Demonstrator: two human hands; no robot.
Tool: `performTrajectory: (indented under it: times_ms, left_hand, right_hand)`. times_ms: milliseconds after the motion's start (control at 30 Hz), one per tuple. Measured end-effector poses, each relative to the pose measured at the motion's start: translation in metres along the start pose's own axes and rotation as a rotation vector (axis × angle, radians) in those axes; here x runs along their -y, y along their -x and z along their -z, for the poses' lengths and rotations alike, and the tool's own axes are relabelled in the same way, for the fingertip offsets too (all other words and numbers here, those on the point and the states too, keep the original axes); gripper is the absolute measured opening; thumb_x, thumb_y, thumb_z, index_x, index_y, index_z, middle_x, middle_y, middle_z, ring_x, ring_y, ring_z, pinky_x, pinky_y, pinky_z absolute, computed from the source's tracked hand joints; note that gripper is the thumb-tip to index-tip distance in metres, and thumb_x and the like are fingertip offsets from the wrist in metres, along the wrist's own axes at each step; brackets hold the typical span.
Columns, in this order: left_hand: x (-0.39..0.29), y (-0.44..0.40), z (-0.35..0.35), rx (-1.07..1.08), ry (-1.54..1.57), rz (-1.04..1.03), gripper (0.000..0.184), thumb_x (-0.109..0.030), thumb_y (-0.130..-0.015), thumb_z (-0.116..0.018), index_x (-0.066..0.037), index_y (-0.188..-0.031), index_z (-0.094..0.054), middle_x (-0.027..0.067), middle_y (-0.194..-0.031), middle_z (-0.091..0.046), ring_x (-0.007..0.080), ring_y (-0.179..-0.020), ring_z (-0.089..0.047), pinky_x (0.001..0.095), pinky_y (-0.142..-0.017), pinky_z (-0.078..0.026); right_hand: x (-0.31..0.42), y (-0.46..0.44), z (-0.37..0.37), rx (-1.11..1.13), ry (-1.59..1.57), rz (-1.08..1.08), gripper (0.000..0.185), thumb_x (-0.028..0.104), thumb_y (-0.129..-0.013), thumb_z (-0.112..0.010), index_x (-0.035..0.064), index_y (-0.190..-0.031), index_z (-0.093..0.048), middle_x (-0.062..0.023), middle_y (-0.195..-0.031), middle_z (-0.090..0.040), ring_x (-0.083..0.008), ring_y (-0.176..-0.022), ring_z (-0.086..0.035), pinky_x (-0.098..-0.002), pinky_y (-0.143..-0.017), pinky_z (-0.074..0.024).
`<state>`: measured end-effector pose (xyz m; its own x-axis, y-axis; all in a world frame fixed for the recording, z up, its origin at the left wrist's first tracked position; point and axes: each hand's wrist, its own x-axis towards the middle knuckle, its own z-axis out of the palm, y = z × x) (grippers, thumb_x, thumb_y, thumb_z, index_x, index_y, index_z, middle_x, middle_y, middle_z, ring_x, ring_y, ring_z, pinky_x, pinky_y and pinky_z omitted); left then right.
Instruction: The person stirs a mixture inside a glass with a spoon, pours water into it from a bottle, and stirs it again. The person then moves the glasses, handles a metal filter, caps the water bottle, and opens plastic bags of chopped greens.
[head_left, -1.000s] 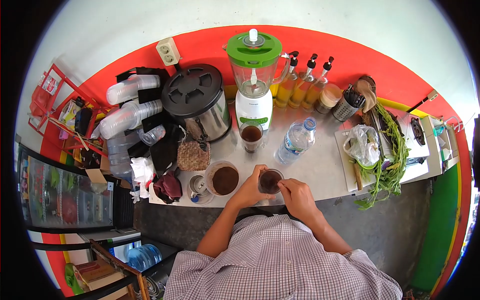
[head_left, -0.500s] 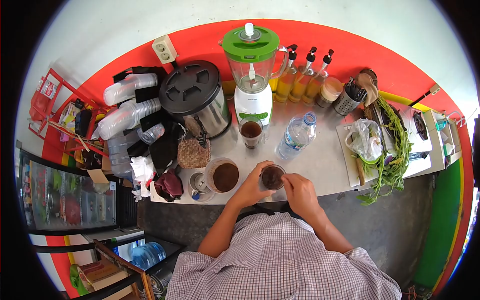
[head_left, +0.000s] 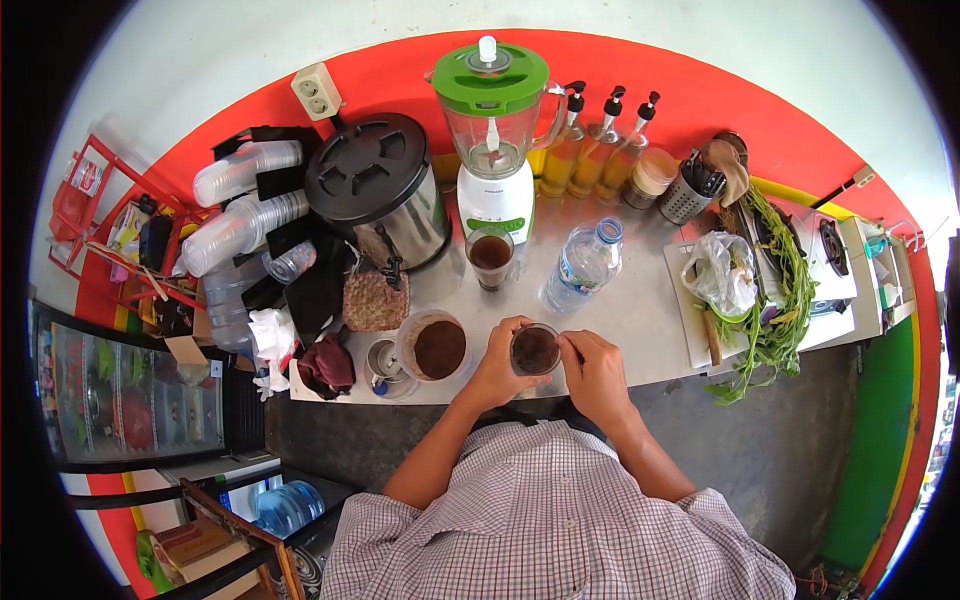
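Fingers [head_left: 519, 324] of the left hand [head_left: 494, 370] are wrapping a clear glass [head_left: 534, 371], clamped around its side, by the near edge of the metal counter [head_left: 655, 300]. Inside, dark brown contents [head_left: 536, 350] are showing an uneven, nearly black surface within the round rim. The right hand [head_left: 598, 372] is pinching its fingertips together at that rim; what they're gripping, I can't tell. To the left, a tub [head_left: 406, 348] is holding something brown. Farther back, a second glass [head_left: 491, 273] is standing before the blender [head_left: 496, 205], near a water bottle [head_left: 583, 268].
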<state>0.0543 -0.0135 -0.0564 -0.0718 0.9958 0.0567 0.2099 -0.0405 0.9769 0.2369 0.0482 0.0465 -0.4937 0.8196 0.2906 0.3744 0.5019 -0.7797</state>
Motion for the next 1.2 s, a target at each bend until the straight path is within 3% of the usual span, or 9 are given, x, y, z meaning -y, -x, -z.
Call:
performTrajectory:
  times_ms: [67, 167, 233, 500, 567, 767, 833, 967, 1200]
  left_hand:
    - [0.001, -0.001, 0.000, -0.002, -0.044, 0.012, 0.101, -0.015, -0.070, -0.102, -0.008, -0.149, -0.040, 0.0116, -0.140, -0.051, 0.0245, -0.133, -0.056, 0.0387, -0.116, -0.047]
    - [0.000, -0.001, 0.001, -0.002, -0.048, -0.006, 0.102, -0.015, -0.070, -0.103, -0.008, -0.149, -0.039, 0.0117, -0.140, -0.050, 0.0243, -0.133, -0.056, 0.0388, -0.116, -0.047]
    - [0.001, -0.001, 0.001, -0.016, -0.067, -0.025, 0.103, -0.015, -0.069, -0.103, -0.008, -0.149, -0.039, 0.0118, -0.141, -0.049, 0.0244, -0.133, -0.056, 0.0390, -0.116, -0.047]
    - [0.000, -0.005, 0.004, 0.019, -0.042, -0.064, 0.104, -0.017, -0.069, -0.103, -0.006, -0.150, -0.039, 0.0132, -0.143, -0.046, 0.0265, -0.139, -0.051, 0.0402, -0.119, -0.044]
    - [-0.004, -0.006, 0.005, 0.015, -0.035, -0.085, 0.101, -0.019, -0.066, -0.102, -0.008, -0.149, -0.045, 0.0145, -0.146, -0.048, 0.0361, -0.142, -0.045, 0.0460, -0.121, -0.039]
    - [-0.003, -0.006, 0.005, 0.004, -0.022, -0.092, 0.100, -0.018, -0.068, -0.101, -0.007, -0.150, -0.045, 0.0157, -0.146, -0.048, 0.0360, -0.143, -0.045, 0.0451, -0.122, -0.038]
    - [0.001, -0.006, 0.002, 0.015, 0.011, -0.044, 0.099, -0.016, -0.069, -0.101, -0.007, -0.150, -0.044, 0.0161, -0.146, -0.050, 0.0347, -0.142, -0.047, 0.0447, -0.122, -0.040]
    - [0.000, -0.013, 0.002, 0.099, 0.241, 0.013, 0.097, -0.010, -0.073, -0.099, -0.005, -0.151, -0.041, 0.0170, -0.147, -0.054, 0.0305, -0.138, -0.056, 0.0430, -0.119, -0.045]
    - [-0.011, -0.018, 0.003, 0.043, 0.198, 0.016, 0.096, -0.008, -0.075, -0.098, -0.005, -0.152, -0.040, 0.0168, -0.146, -0.057, 0.0296, -0.136, -0.059, 0.0421, -0.118, -0.046]
  right_hand:
    - [-0.002, -0.001, 0.002, 0.027, 0.027, 0.014, 0.014, 0.006, -0.100, -0.068, -0.0052, -0.105, -0.074, -0.0214, -0.091, -0.074, -0.0412, -0.077, -0.071, -0.0459, -0.071, -0.0566]
    - [0.002, -0.004, 0.007, 0.142, 0.007, 0.017, 0.014, 0.006, -0.101, -0.067, -0.0058, -0.106, -0.073, -0.0221, -0.093, -0.074, -0.0413, -0.080, -0.071, -0.0453, -0.071, -0.0567]
    - [0.009, -0.005, 0.009, -0.006, 0.010, -0.060, 0.013, 0.005, -0.102, -0.066, -0.0061, -0.105, -0.073, -0.0221, -0.092, -0.073, -0.0413, -0.080, -0.071, -0.0449, -0.071, -0.0561]
    - [0.010, -0.002, 0.005, 0.020, -0.002, -0.015, 0.011, 0.003, -0.102, -0.065, -0.0055, -0.103, -0.072, -0.0210, -0.090, -0.071, -0.0403, -0.076, -0.069, -0.0446, -0.069, -0.0542]
    - [0.011, 0.001, 0.004, 0.003, 0.023, 0.002, 0.011, 0.003, -0.102, -0.065, -0.0054, -0.103, -0.072, -0.0210, -0.089, -0.071, -0.0401, -0.075, -0.068, -0.0448, -0.069, -0.0540]
    - [0.014, 0.009, 0.002, -0.064, 0.052, -0.015, 0.010, 0.004, -0.102, -0.066, -0.0039, -0.103, -0.072, -0.0200, -0.086, -0.070, -0.0401, -0.073, -0.067, -0.0458, -0.065, -0.0528]
    - [0.006, 0.008, -0.004, -0.005, 0.037, 0.070, 0.010, 0.000, -0.102, -0.065, -0.0066, -0.104, -0.072, -0.0195, -0.088, -0.071, -0.0333, -0.069, -0.066, -0.0398, -0.064, -0.0512]
    - [0.008, 0.009, -0.004, 0.004, 0.018, 0.080, 0.010, 0.001, -0.102, -0.065, -0.0062, -0.104, -0.072, -0.0187, -0.087, -0.070, -0.0327, -0.068, -0.065, -0.0397, -0.063, -0.0502]
    - [0.012, 0.010, 0.010, 0.004, 0.036, 0.042, 0.010, 0.003, -0.103, -0.066, -0.0041, -0.104, -0.073, -0.0176, -0.085, -0.069, -0.0335, -0.068, -0.065, -0.0414, -0.063, -0.0507]
